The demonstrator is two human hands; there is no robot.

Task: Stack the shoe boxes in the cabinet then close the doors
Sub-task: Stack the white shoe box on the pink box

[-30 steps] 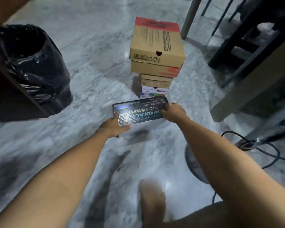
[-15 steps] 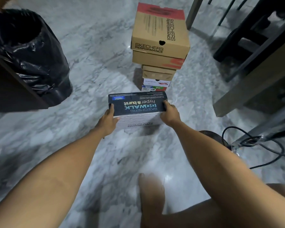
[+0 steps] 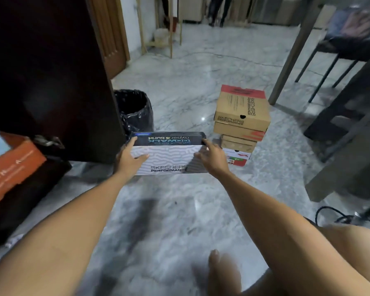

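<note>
Shoe box (image 3: 169, 155), white-sided with a dark lid, is held off the marble floor (image 3: 179, 210) between both hands: the left hand (image 3: 129, 158) grips its left end, thumb across the front face and fingers up at the lid edge, while the right hand (image 3: 212, 157) clasps the right end the same way. An orange box (image 3: 11, 167) sits low at left by the dark cabinet door (image 3: 51, 82). Behind stand a black bin bag (image 3: 137, 112) and, right, a stack of shoe boxes (image 3: 241, 122)
</note>
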